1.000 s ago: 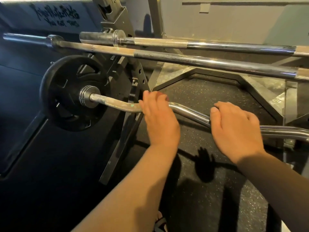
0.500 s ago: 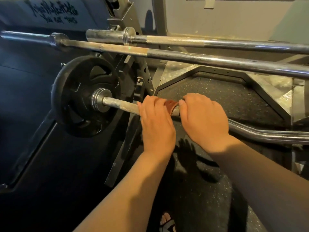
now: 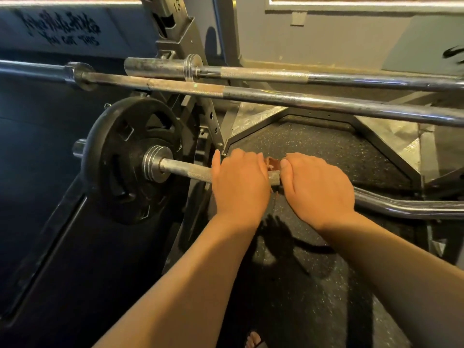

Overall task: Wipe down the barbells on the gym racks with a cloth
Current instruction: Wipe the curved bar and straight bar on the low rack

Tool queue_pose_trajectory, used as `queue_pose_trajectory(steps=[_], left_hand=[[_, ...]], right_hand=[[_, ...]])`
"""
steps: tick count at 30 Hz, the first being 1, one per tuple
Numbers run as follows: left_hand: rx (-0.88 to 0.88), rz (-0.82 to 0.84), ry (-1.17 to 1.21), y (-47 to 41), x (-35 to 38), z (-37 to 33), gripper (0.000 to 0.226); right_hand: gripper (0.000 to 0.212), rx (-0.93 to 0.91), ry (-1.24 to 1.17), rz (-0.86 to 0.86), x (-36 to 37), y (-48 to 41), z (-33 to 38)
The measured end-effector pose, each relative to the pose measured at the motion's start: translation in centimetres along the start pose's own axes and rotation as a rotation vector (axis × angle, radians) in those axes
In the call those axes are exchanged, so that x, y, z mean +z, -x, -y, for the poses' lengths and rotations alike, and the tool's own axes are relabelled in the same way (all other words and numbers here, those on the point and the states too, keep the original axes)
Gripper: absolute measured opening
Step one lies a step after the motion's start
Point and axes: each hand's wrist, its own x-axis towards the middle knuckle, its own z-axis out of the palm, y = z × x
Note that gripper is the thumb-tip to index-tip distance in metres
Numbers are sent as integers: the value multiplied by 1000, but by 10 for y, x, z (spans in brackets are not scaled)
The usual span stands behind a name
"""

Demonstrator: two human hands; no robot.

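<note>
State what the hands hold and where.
Left hand and right hand grip the curl bar on its knurled shaft near the weight plate; a brown cloth shows between them, holder unclear.

a gym: barbells on a rack, weight plate, speckled rubber floor.

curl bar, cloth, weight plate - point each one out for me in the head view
curl bar [image 3: 188,172]: head view, on the knurled straight stretch of its shaft.
cloth [image 3: 272,164]: head view, on the reddish fold showing above the shaft.
weight plate [image 3: 99,151]: head view, on the black disc's left rim.
</note>
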Motion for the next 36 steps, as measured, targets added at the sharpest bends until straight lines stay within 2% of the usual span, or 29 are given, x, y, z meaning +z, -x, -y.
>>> queue_pose_trajectory(steps=[2,4,8,13,14,17,20,22,24,27,30,33,35,36], left_hand=[[26,-42,92,21,9,-2,25],[89,-84,139,41,16,3,31],[191,-73,37,38,10,29,37],[-88,-90,114,22,3,2,34],[-98,-69,149,25,5,-9,32],[52,-36,215,33,10,-20,29],[205,-59,155,31,1,11,24],[127,-95,132,28,-7,32,26],[-27,-131,170,22,-10,38,29],[-190,-116,223,20,-4,8,24],[-82,-57,284,30,7,-25,22],[84,-55,285,34,3,-7,30],[79,-85,236,32,-5,20,32],[20,-111,233,31,-9,33,33]], right_hand=[[33,-8,36,15,1,-2,0],[35,-10,59,20,4,-4,-2],[41,-18,18,-29,8,-5,-8],[44,-25,28,-79,10,-5,-9],[43,-28,29,-77,9,-5,-8],[38,-81,59,-63,7,-3,-7],[37,-73,37,-83,6,-1,-7],[41,-41,8,-90,6,-1,-7],[42,-48,-4,-96,6,-1,-7],[41,-49,-6,-117,8,1,-7],[40,-54,-10,-120,10,0,-5],[40,-67,-31,-120,9,1,-6],[39,-69,-34,-131,8,2,-7],[38,-71,-38,-133,7,3,-7]])
